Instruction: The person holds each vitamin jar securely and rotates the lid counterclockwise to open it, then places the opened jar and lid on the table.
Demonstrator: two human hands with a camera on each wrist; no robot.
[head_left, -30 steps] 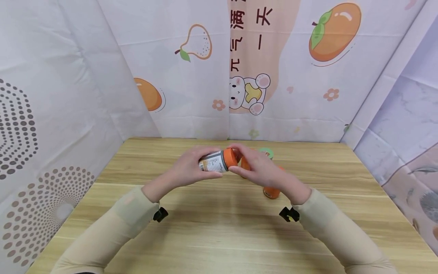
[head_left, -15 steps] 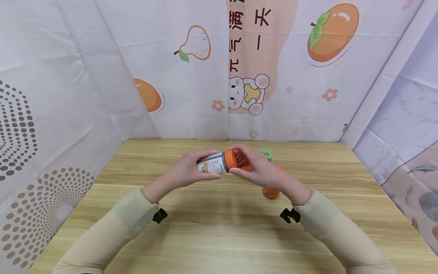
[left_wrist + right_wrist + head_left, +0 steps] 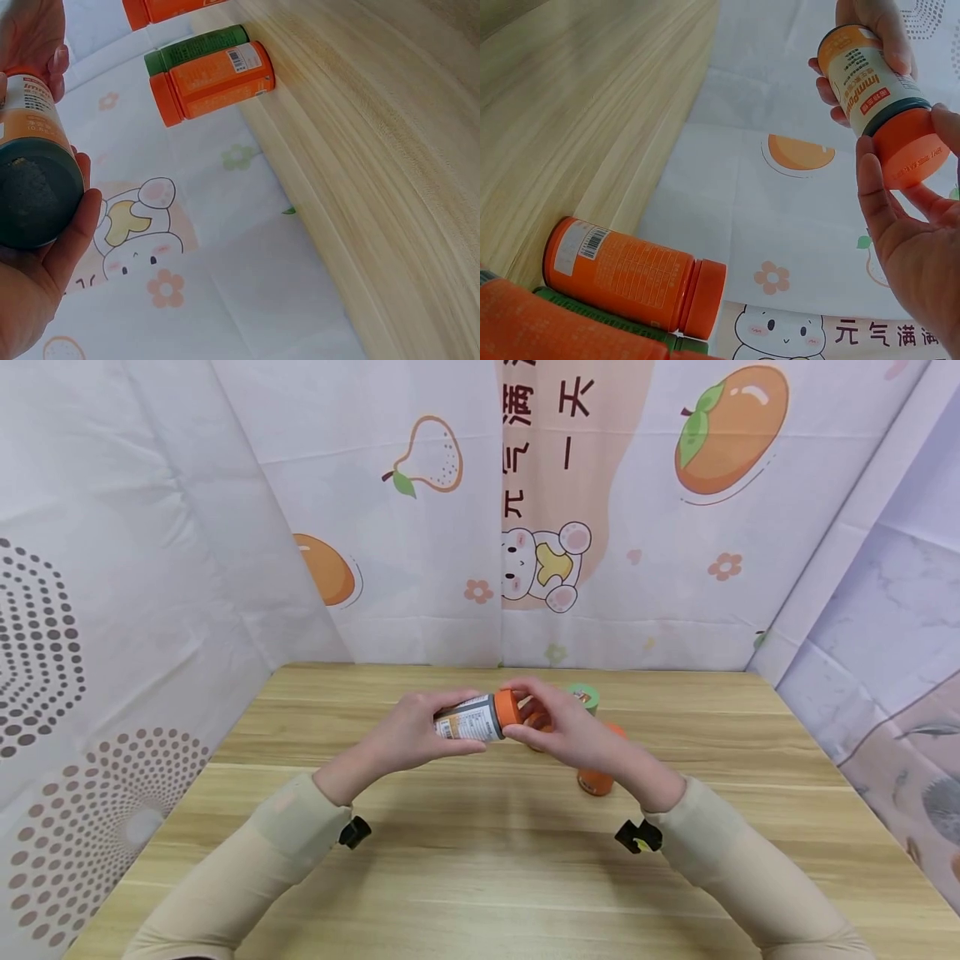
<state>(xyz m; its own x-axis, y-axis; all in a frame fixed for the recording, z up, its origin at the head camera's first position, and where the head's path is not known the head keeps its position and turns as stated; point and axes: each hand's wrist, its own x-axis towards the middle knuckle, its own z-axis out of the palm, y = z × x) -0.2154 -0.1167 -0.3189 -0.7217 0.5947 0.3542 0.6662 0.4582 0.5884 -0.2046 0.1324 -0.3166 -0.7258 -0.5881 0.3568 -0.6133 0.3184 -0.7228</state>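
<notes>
A supplement bottle (image 3: 468,720) with a printed label and an orange lid (image 3: 507,707) is held tilted above the table. My left hand (image 3: 412,727) grips the bottle's body, thumb on the near side. With its fingers and thumb, my right hand (image 3: 566,722) pinches the lid, which sits on the bottle. In the left wrist view the dark base of the bottle (image 3: 37,191) faces the camera. The right wrist view shows the lid (image 3: 909,146) between the right fingertips and the label's orange and white bands.
Behind the right hand stand two orange bottles, one nearer (image 3: 595,781), one farther back (image 3: 622,274), and a green bottle (image 3: 583,696). The wooden table (image 3: 480,877) ends at a printed curtain (image 3: 420,560) at the back.
Both hands stay at almost the same place with the bottle between them. The right fingers shift slightly around the lid.
</notes>
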